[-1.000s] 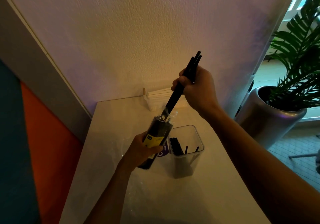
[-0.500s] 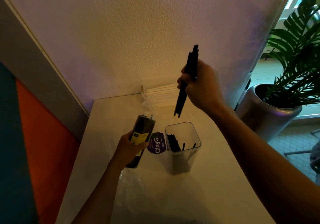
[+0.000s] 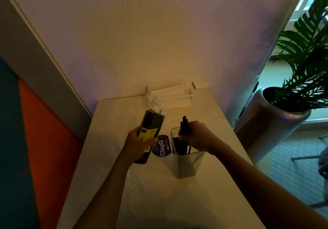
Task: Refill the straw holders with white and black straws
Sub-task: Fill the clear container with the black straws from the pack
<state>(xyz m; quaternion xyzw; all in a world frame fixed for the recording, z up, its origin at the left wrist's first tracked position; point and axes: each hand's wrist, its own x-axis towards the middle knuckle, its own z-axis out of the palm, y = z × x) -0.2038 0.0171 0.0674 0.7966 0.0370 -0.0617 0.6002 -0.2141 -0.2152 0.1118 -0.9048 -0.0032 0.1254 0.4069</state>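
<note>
Two hands were at work over the white counter (image 3: 204, 202). The right hand (image 3: 198, 136) had its grip clenched round a small bundle of black straws (image 3: 184, 124), lowering them upright into the clear holder (image 3: 188, 163), their lower ends already inside its mouth beside a few black straws standing there. The left hand (image 3: 140, 143) grasped the plastic packet of black straws (image 3: 152, 122), held tilted just left of the holder, its torn top open toward the wall and the packet looking largely full. Between packet and holder a round purple sticker (image 3: 162, 148) lay on the counter. At the counter's far edge, against the wall, white straws (image 3: 170, 94) lay in a pile, well apart from both hands. By my judgement the refill was early: one handful of black was going in, the holder looked far from full, and the white straws seemed untouched; no second holder was in view.
</note>
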